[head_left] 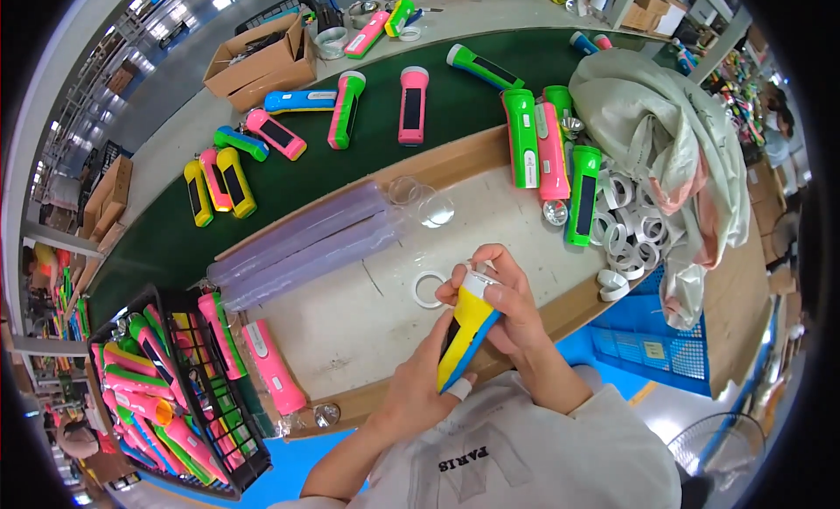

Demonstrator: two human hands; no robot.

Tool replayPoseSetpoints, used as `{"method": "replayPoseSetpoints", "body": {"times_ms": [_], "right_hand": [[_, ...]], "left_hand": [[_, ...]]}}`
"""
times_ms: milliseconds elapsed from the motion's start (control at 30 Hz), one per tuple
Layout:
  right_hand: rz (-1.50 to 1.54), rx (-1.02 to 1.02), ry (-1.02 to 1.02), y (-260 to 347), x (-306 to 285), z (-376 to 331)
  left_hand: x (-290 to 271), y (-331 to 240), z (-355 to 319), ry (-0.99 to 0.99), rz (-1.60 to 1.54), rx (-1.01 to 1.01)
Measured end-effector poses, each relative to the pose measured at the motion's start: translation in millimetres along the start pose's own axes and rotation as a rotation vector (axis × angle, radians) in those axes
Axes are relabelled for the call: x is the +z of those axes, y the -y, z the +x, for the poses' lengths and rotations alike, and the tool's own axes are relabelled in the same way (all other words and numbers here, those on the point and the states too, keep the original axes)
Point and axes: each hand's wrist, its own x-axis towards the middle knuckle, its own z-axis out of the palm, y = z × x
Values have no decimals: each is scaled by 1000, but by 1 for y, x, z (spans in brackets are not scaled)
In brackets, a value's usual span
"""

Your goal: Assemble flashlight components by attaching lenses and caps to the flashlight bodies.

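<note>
While the left hand (pixel 418 388) grips 1 yellow-blue flashlight (pixel 470 331), the right hand (pixel 518 315) pinches its white rim (pixel 477 284).

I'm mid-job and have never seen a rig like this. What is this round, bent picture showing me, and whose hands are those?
There is no machine here: these are a person's own bare hands. The single picture comes from a wide fisheye camera on that person's head, looking down, so straight edges curve near the rim. Picture left is the person's left.

The left hand holds the body of a yellow-and-blue flashlight; the right hand grips near its white-rimmed end. On the pale work surface lie a loose white ring, clear plastic film and a pile of white rings. More flashlights stand or lie beyond, and others fill the black basket.
</note>
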Motion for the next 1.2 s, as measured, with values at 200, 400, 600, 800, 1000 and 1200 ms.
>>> {"method": "replayPoseSetpoints", "body": {"times_ms": [200, 400, 600, 800, 1000, 1200], "right_hand": [[84, -5, 125, 3, 4, -6], [498, 38, 679, -8, 15, 1], [-602, 157, 347, 46, -6, 1], [-1276, -51, 303, 29, 16, 9], [-379, 202, 539, 6, -9, 10], [-383, 644, 453, -39, -15, 10]], "left_hand": [[10, 0, -12, 187, -692, -135], [23, 11, -32, 693, -1629, -228], [-43, -2, -8, -150, 579, 159], [-71, -20, -13, 24, 794, 97], [-123, -12, -30, 328, 161, -285], [-147, 0, -56, 206, 292, -272]]}}
